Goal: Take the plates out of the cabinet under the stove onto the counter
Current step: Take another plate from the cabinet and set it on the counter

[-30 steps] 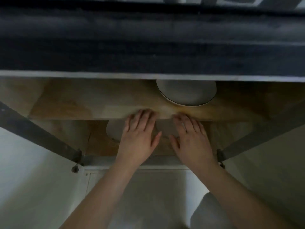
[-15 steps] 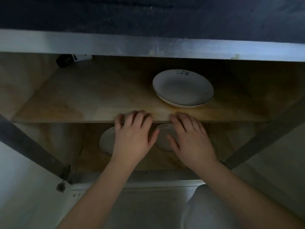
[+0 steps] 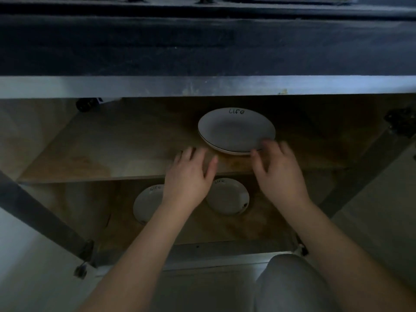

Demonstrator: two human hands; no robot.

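Reaching for the first pick-up, with nothing lifted yet. Left hand (image 3: 188, 176) spread flat, fingers loose and empty, hovering over the front edge of the upper shelf (image 3: 94, 152) just at 8 o'clock of the large plates (image 3: 236, 130). Right hand (image 3: 278, 174) blurred, fingers open and slightly curved, tips at or just short of the near rim at 5 o'clock; contact hard to tell, nothing gripped. Large plates, apparently two stacked, with "Life" written at 12 o'clock, sitting on the upper shelf right of centre. Two smaller plates on the lower shelf: one (image 3: 146, 203) partly hidden behind the left wrist, the other (image 3: 227, 197) between the two forearms. Next, probably: slide fingers under the stack's rim at 4 and 8 o'clock, thumbs on top, lift level, draw out clear of the cabinet's metal top edge (image 3: 202, 85), then up to the bench, which is out of view
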